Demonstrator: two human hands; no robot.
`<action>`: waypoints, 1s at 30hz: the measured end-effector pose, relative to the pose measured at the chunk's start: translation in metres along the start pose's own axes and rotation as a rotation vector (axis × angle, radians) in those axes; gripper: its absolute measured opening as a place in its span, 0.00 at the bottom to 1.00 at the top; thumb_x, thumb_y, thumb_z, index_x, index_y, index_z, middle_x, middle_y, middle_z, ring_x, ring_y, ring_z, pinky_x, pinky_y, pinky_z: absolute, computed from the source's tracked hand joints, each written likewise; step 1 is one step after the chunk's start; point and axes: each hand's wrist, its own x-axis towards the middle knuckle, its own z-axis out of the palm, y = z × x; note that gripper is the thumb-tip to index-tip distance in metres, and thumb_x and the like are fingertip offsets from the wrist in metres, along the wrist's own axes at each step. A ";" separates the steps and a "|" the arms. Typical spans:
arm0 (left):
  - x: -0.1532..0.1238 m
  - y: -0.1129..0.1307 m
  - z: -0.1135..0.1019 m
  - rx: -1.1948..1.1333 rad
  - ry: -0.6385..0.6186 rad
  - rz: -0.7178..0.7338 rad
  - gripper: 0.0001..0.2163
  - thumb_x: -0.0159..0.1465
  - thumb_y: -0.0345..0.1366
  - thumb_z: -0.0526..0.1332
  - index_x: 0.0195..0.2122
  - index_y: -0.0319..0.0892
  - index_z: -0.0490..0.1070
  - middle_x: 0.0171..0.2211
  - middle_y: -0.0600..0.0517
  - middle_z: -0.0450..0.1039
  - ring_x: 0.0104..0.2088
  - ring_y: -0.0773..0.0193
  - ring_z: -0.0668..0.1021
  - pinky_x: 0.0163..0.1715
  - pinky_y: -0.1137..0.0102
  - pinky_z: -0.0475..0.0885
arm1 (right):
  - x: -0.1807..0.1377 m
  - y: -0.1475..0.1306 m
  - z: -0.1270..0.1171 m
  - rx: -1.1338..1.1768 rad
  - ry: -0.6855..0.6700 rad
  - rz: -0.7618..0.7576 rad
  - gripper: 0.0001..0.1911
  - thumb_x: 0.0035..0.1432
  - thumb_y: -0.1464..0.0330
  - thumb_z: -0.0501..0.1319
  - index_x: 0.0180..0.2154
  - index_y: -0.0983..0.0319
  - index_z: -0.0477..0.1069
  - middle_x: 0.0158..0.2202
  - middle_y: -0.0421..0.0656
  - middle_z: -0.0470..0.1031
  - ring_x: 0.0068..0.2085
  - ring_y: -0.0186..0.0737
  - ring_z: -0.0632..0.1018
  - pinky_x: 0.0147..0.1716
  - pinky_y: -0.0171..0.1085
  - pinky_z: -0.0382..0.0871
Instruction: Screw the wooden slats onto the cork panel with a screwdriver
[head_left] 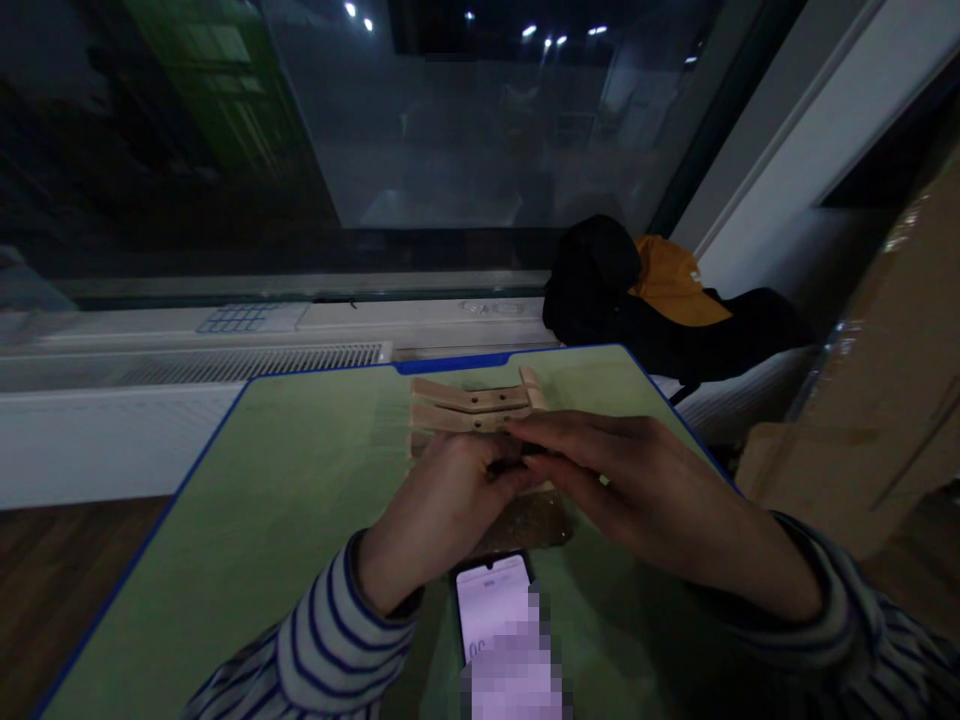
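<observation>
Two pale wooden slats with small holes lie side by side on the green table top, with a short wooden piece at their right end. My left hand is curled just below them, fingers closed on a small dark thing I cannot make out. My right hand reaches in from the right, fingers stretched together and touching the slats' lower edge and the left hand's fingertips. A brown flat piece lies under both hands.
A lit phone lies on the table near my wrists. The table has a blue edge. A black bag with an orange cap sits on the windowsill at the right. Cardboard boxes stand at the far right.
</observation>
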 end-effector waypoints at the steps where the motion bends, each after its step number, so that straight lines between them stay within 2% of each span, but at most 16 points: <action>1: 0.000 0.000 -0.001 0.004 -0.006 -0.005 0.07 0.61 0.34 0.57 0.32 0.43 0.76 0.34 0.53 0.79 0.35 0.61 0.79 0.37 0.69 0.70 | 0.000 0.001 0.001 -0.005 0.011 0.003 0.15 0.60 0.73 0.55 0.50 0.59 0.65 0.46 0.40 0.76 0.44 0.34 0.76 0.44 0.33 0.69; 6: -0.001 0.000 -0.002 0.000 -0.060 0.004 0.09 0.63 0.33 0.55 0.35 0.45 0.76 0.43 0.53 0.77 0.36 0.62 0.79 0.37 0.70 0.70 | 0.002 0.000 0.003 -0.116 0.064 0.023 0.10 0.58 0.70 0.59 0.44 0.59 0.67 0.37 0.38 0.78 0.36 0.36 0.78 0.34 0.33 0.69; 9: -0.001 0.000 -0.001 -0.009 -0.064 -0.015 0.10 0.63 0.33 0.54 0.37 0.45 0.76 0.42 0.53 0.77 0.35 0.62 0.79 0.35 0.69 0.71 | 0.003 -0.001 0.004 -0.150 0.054 0.043 0.09 0.60 0.69 0.57 0.44 0.59 0.66 0.36 0.39 0.77 0.35 0.37 0.78 0.31 0.33 0.69; 12: 0.000 -0.001 0.000 -0.003 0.004 -0.024 0.07 0.60 0.33 0.58 0.36 0.44 0.76 0.36 0.54 0.79 0.33 0.62 0.79 0.36 0.69 0.71 | 0.002 -0.002 0.004 -0.122 0.030 0.052 0.09 0.61 0.68 0.56 0.45 0.60 0.65 0.38 0.41 0.77 0.36 0.37 0.78 0.32 0.34 0.69; 15: 0.000 0.000 0.002 0.023 0.053 -0.014 0.06 0.59 0.32 0.60 0.36 0.44 0.76 0.33 0.54 0.79 0.31 0.62 0.78 0.36 0.68 0.71 | 0.001 -0.002 0.003 -0.077 0.015 0.047 0.11 0.61 0.69 0.55 0.46 0.60 0.65 0.41 0.42 0.77 0.39 0.38 0.78 0.35 0.34 0.70; 19: 0.000 -0.001 0.002 0.021 0.024 -0.012 0.07 0.61 0.32 0.58 0.35 0.43 0.76 0.35 0.53 0.79 0.33 0.62 0.79 0.34 0.69 0.70 | 0.001 -0.001 0.001 0.036 -0.037 0.014 0.19 0.62 0.72 0.53 0.55 0.61 0.60 0.51 0.42 0.72 0.49 0.35 0.74 0.46 0.34 0.68; 21: -0.001 -0.001 0.002 0.027 0.007 -0.012 0.07 0.61 0.34 0.57 0.34 0.43 0.76 0.35 0.53 0.79 0.34 0.62 0.79 0.33 0.70 0.70 | 0.001 0.001 0.001 0.063 -0.039 -0.012 0.19 0.62 0.73 0.53 0.55 0.61 0.61 0.52 0.42 0.71 0.51 0.34 0.72 0.49 0.34 0.66; 26: -0.001 -0.001 0.000 0.039 -0.014 -0.009 0.08 0.62 0.33 0.56 0.31 0.43 0.75 0.36 0.53 0.79 0.34 0.62 0.79 0.34 0.70 0.70 | 0.002 0.002 0.002 -0.055 0.003 0.022 0.13 0.62 0.69 0.55 0.48 0.60 0.66 0.45 0.41 0.77 0.43 0.37 0.77 0.42 0.36 0.71; 30: 0.000 -0.001 0.001 0.034 -0.025 -0.024 0.09 0.62 0.31 0.55 0.36 0.45 0.76 0.41 0.54 0.78 0.36 0.62 0.79 0.36 0.70 0.71 | 0.001 0.000 0.004 -0.174 0.039 0.054 0.11 0.61 0.68 0.55 0.46 0.60 0.68 0.40 0.42 0.78 0.38 0.38 0.79 0.38 0.36 0.71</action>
